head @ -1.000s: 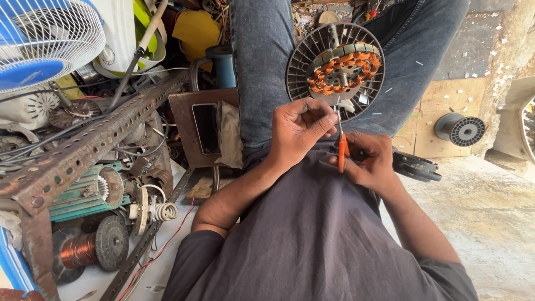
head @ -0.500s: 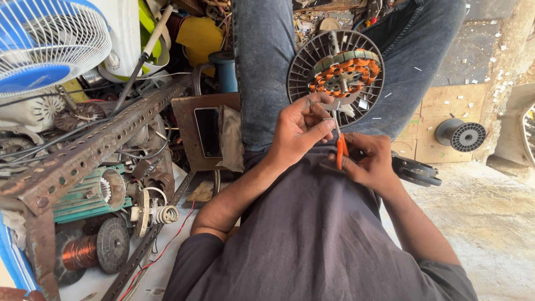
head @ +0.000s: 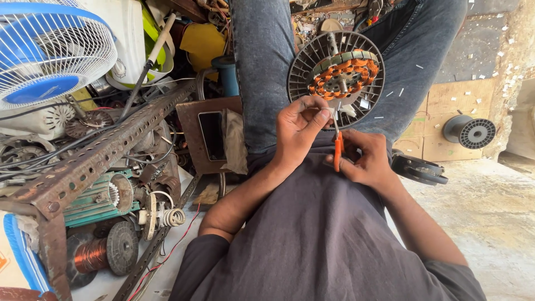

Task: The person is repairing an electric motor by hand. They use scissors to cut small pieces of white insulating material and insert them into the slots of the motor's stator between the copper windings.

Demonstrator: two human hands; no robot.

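Your right hand (head: pixel 365 159) is closed around the orange handles of a pair of pliers (head: pixel 337 146), whose tip points up at the lower edge of the motor (head: pixel 336 75). Your left hand (head: pixel 298 131) pinches thumb and forefinger together just beside that tip; what it pinches is too small to tell. The motor, round with orange windings, rests between your knees. A rusty rack (head: pixel 83 167) and a fan (head: pixel 47 50) stand to your left.

Your fan motor stator (head: pixel 337 72), grey finned disc with copper-orange windings, stands on edge between your knees; orange-handled pliers (head: pixel 337 146) upright below it.
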